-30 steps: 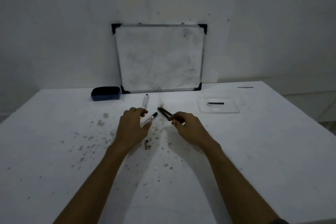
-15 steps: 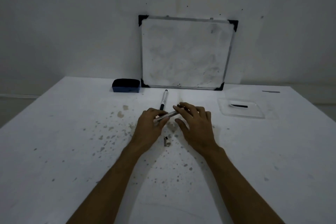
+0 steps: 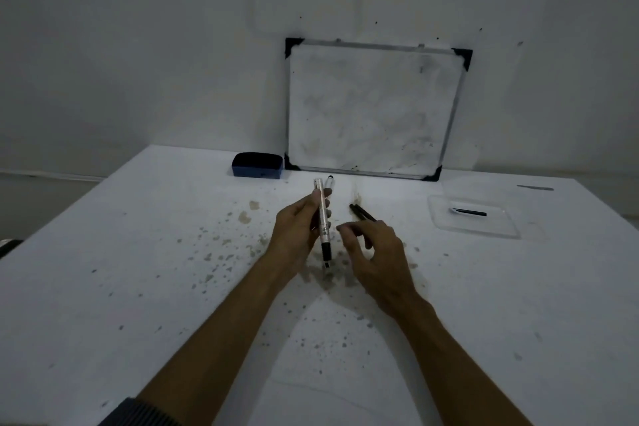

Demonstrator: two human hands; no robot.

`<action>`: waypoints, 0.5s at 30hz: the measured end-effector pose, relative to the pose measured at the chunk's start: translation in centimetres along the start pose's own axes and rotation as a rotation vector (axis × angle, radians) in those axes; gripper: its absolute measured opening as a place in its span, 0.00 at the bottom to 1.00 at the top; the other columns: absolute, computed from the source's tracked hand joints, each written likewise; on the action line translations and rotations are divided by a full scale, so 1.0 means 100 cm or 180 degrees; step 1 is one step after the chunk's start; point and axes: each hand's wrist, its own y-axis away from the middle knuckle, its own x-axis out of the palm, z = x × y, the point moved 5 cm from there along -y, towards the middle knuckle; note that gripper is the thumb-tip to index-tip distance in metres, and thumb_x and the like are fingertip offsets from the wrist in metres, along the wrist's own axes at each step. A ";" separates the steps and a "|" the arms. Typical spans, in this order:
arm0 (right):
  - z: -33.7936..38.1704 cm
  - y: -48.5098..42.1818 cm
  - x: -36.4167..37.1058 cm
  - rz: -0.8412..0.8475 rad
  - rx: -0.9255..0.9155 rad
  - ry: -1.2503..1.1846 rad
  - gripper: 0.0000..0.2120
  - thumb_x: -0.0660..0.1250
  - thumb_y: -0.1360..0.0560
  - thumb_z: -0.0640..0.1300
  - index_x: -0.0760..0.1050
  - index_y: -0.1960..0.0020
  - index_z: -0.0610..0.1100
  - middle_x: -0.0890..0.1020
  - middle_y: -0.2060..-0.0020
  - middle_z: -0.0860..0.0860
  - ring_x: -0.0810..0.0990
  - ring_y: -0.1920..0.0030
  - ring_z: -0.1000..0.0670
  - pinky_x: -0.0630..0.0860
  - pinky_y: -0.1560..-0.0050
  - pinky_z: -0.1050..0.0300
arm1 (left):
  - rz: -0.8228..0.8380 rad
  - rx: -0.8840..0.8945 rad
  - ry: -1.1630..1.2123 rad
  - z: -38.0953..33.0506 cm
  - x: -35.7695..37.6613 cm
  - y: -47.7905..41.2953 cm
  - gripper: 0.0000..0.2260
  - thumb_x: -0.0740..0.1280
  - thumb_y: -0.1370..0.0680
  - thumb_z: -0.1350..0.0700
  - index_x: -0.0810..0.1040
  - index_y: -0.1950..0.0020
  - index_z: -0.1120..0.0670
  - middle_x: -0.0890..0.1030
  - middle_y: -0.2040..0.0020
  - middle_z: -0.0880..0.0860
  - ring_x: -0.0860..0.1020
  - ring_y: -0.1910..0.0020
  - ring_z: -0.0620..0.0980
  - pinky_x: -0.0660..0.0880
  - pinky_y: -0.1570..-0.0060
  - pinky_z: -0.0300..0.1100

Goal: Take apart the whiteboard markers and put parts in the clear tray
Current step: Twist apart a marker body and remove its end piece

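From the head camera, the left hand [image 3: 297, 228] is closed around a silver marker [image 3: 323, 218]. It holds the marker up off the worktop [image 3: 138, 270], black tip end pointing back at the person, likely so the other hand can get at that end.

The right hand [image 3: 377, 252] is just right of the marker. It is half open with the fingers curled, and it holds nothing I can see. I think it is about to pinch the black tip end and pull.

Two black pieces [image 3: 361, 212] lie on the worktop just right of the marker, partly hidden behind the right hand. Another marker [image 3: 328, 183] peeks out behind the held one. A small part lies under its tip, too blurry to name.

The tray [image 3: 446, 218] sits far right of the marker, with one black part [image 3: 470, 212] already inside. A whiteboard [image 3: 373, 107] leans on the wall behind the marker, and an eraser [image 3: 257, 165] sits beside it.

There is tiny print on the marker, too small to read.
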 end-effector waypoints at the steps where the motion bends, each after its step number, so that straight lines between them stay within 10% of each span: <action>1: -0.006 -0.003 -0.004 -0.0150 0.0041 0.0076 0.10 0.66 0.19 0.51 0.82 0.46 0.46 0.80 0.56 0.59 0.73 0.56 0.65 0.69 0.51 0.61 | 0.0081 -0.0080 0.0019 -0.001 -0.002 -0.005 0.12 0.67 0.17 0.50 0.86 0.42 0.55 0.82 0.53 0.55 0.79 0.58 0.49 0.79 0.54 0.43; 6: -0.044 -0.027 -0.007 -0.0211 0.0626 0.0845 0.10 0.69 0.23 0.45 0.82 0.42 0.45 0.84 0.53 0.49 0.78 0.52 0.47 0.68 0.49 0.56 | 0.0268 -0.0275 0.0023 0.007 -0.017 -0.015 0.15 0.64 0.16 0.51 0.80 0.36 0.60 0.77 0.57 0.54 0.72 0.72 0.46 0.71 0.75 0.37; 15: -0.057 -0.032 0.003 -0.0245 0.0461 0.1679 0.12 0.70 0.23 0.50 0.86 0.47 0.43 0.84 0.58 0.46 0.78 0.56 0.44 0.71 0.54 0.51 | 0.0396 0.0151 -0.1517 0.007 -0.018 -0.012 0.23 0.64 0.19 0.39 0.81 0.51 0.60 0.76 0.68 0.57 0.66 0.78 0.50 0.62 0.77 0.36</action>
